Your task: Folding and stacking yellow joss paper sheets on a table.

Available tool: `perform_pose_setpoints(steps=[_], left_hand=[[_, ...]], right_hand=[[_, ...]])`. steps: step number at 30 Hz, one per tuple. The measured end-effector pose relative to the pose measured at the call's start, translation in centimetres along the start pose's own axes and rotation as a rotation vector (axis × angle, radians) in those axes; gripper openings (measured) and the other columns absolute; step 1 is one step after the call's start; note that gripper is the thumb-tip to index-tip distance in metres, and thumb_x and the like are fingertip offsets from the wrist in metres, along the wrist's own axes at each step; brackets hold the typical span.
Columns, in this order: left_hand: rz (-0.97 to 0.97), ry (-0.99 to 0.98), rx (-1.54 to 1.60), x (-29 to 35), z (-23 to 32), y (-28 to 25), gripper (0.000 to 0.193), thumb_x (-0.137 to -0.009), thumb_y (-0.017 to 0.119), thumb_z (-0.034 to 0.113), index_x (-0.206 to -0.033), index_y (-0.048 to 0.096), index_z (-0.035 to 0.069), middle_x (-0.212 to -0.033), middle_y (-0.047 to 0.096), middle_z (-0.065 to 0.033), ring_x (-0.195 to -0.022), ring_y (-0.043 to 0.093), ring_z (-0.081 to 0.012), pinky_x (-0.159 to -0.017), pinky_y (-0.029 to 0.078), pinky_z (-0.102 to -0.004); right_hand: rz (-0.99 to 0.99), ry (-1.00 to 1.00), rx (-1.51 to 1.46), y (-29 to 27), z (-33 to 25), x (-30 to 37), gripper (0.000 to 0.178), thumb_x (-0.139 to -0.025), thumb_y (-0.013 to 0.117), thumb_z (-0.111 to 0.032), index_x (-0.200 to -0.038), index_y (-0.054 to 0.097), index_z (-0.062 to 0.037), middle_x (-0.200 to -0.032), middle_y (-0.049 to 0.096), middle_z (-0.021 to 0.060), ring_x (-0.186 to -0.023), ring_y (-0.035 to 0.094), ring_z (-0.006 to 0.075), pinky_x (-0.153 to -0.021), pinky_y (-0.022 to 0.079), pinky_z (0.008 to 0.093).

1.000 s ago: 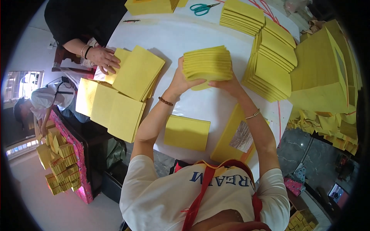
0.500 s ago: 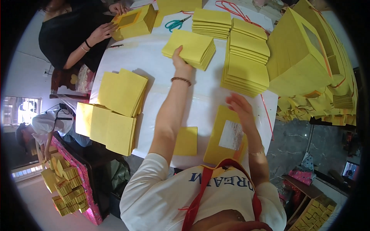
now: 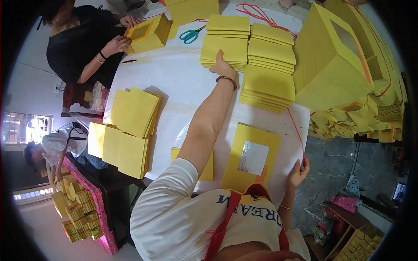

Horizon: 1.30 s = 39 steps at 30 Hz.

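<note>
My left hand [image 3: 224, 66] reaches across the white table to a stack of yellow folded papers [image 3: 223, 47]. The thumb lies on the top sheet and the palm presses at the near edge; the fingertips are partly hidden. This stack sits against other yellow stacks [image 3: 270, 80] on its right and behind it. At the table's right edge my right hand [image 3: 298, 173] has its fingers curled but apart, beside the end of a thin red string [image 3: 297, 128]. Flat before me lies a yellow sheet with a clear window [image 3: 252, 157]. My left arm partly covers a small yellow piece [image 3: 207, 167].
Teal-handled scissors [image 3: 190, 35] and a red cord bundle [image 3: 261, 14] lie at the back. Large yellow paper boxes [image 3: 333, 65] stand at right, more yellow stacks [image 3: 130, 126] at left. A co-worker [image 3: 87, 41] handles a yellow box [image 3: 150, 35]; another person [image 3: 67, 143] is farther left.
My left hand has moved right with the yellow stack, which now rests against the other stacks. My right hand has gone from above the windowed sheet to the table's right edge by the string.
</note>
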<state>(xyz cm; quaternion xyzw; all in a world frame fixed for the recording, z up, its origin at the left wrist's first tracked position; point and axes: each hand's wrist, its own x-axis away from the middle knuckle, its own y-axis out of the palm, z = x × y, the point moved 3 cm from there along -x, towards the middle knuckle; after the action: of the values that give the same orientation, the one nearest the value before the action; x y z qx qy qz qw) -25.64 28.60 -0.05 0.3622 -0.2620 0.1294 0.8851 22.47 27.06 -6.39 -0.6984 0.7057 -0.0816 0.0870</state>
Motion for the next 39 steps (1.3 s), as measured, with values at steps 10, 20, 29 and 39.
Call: perform_pose_setpoints(steps=[10, 20, 29, 39], left_hand=[[-0.063, -0.188, -0.178, -2.5, -0.4, 0.3, 0.096, -0.065, 0.081, 0.034, -0.128, 0.021, -0.005, -0.126, 0.039, -0.0174, -0.108, 0.050, -0.0321, -0.085, 0.051, -0.0459], [-0.155, -0.254, -0.120, -3.3, -0.3, -0.4, 0.099, -0.064, 0.082, 0.033, -0.128, 0.015, 0.000, -0.127, 0.038, -0.0144, -0.109, 0.048, -0.0319, -0.090, 0.047, -0.0482], [-0.372, -0.146, -0.580, 0.7, 7.3, -6.3, 0.070, -0.079, 0.064, 0.038, -0.135, 0.030, 0.014, -0.135, 0.032, -0.0058, -0.102, 0.048, -0.0252, -0.085, 0.036, -0.0475], [-0.659, 0.654, -1.811, 8.2, 24.3, -34.4, 0.051, -0.084, 0.061, 0.025, -0.122, 0.045, -0.005, -0.111, 0.049, -0.0216, -0.104, 0.049, -0.0325, -0.086, 0.042, -0.0395]], right_hand=[[-0.003, -0.347, 0.564, 1.0, -4.0, 0.7, 0.037, -0.083, 0.061, -0.013, -0.118, 0.053, -0.0046, -0.123, 0.045, 0.0182, -0.113, 0.043, 0.0310, -0.094, 0.036, 0.0388], [0.013, -0.306, 0.517, 1.0, -4.5, 1.2, 0.039, -0.081, 0.064, -0.014, -0.117, 0.054, -0.0053, -0.125, 0.045, 0.0187, -0.116, 0.040, 0.0318, -0.098, 0.031, 0.0406], [-0.002, -0.358, 0.372, 0.8, -2.6, 0.3, 0.040, -0.079, 0.065, -0.015, -0.116, 0.054, -0.0036, -0.123, 0.045, 0.0180, -0.114, 0.041, 0.0320, -0.098, 0.032, 0.0405], [-0.173, -0.454, 0.605, 2.5, -6.1, 3.2, 0.038, -0.072, 0.066, -0.010, -0.109, 0.056, -0.0054, -0.113, 0.053, 0.0158, -0.108, 0.049, 0.0312, -0.092, 0.038, 0.0412]])
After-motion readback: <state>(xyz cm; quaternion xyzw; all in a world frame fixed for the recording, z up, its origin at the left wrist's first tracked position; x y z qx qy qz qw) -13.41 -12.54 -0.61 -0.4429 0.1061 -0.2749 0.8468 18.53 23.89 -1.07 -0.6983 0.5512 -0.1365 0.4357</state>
